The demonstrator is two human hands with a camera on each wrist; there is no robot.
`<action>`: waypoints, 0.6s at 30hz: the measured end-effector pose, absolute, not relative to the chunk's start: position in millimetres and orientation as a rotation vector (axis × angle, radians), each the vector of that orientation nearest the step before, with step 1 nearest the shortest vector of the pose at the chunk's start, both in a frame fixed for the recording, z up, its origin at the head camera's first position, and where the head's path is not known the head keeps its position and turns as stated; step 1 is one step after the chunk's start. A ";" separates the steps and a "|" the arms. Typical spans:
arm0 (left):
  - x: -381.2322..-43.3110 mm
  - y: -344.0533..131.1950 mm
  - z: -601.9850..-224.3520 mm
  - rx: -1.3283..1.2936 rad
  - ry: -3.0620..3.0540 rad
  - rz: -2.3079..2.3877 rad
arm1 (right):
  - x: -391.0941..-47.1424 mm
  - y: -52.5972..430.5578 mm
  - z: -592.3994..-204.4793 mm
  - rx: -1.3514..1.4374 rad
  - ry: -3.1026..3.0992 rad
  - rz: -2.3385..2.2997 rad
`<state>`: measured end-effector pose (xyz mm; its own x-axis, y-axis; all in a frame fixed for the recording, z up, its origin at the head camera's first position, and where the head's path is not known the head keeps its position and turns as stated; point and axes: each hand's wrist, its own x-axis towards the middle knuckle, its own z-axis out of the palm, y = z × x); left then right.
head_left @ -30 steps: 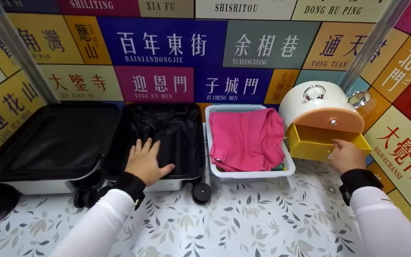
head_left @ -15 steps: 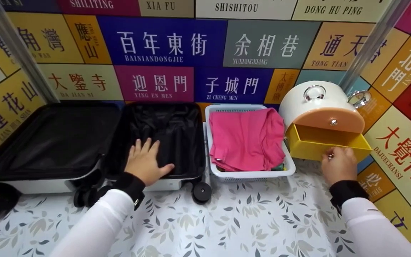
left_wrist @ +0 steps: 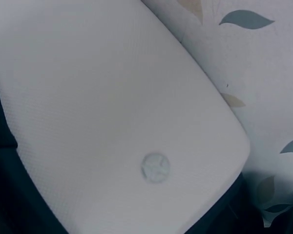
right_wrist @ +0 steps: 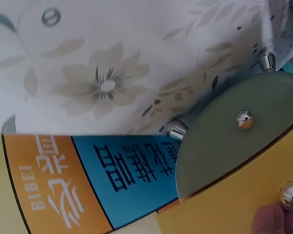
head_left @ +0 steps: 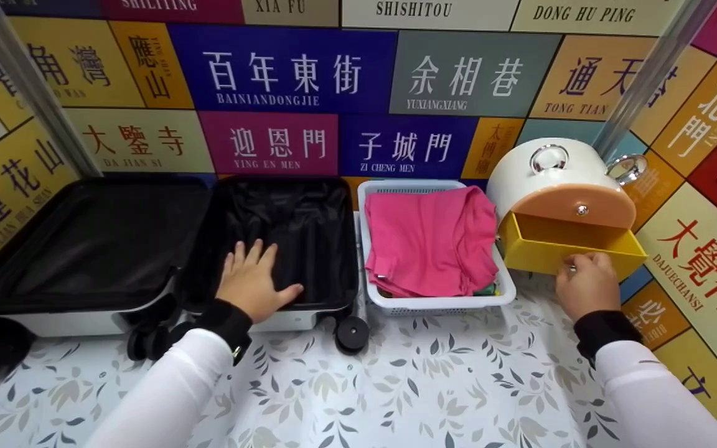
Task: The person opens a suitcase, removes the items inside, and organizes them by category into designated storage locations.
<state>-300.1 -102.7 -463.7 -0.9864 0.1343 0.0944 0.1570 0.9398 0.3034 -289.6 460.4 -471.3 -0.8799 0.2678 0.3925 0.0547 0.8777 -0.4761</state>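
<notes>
At the right of the head view, my right hand (head_left: 587, 286) pinches the small silver knob (right_wrist: 291, 195) of a yellow drawer (head_left: 529, 252). This drawer is pulled out of a rounded white cabinet (head_left: 514, 171), and no item shows inside it. My left hand (head_left: 254, 280) lies with fingers spread at the near part of the right half of an open suitcase (head_left: 302, 249), whose black lining looks wrinkled. Whether the palm presses on the lining cannot be told. The left wrist view has only the suitcase's white shell (left_wrist: 102, 97); the left hand is out of it.
A white basket (head_left: 383, 303) with folded pink cloth (head_left: 427, 242) stands between suitcase and cabinet. The suitcase's other half (head_left: 103, 242) lies far left. Black wheels (head_left: 351, 335) stick out in front. A green lower drawer (right_wrist: 224, 141) is closed. Printed walls (head_left: 290, 68) enclose the leaf-patterned surface (head_left: 421, 386).
My right hand has moved down and left from the drawer's front edge to grip its knob. The drawer looks about equally far out. My left hand has stayed in place.
</notes>
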 end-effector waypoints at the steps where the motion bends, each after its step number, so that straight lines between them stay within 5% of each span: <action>1: -299.9 -102.8 -463.6 -0.224 -3.025 -0.483 | -290.6 460.7 -470.9 -0.208 -2.599 0.617; 18: -301.5 -105.1 -465.2 -0.198 -3.032 -0.477 | -321.8 448.8 -462.5 -0.162 -2.817 0.553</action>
<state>-301.5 -105.1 -465.2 -0.9895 0.1169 0.0846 0.1372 0.9437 0.3011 -321.8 448.8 -462.5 -0.9587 0.1590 0.2360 0.0579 0.9211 -0.3851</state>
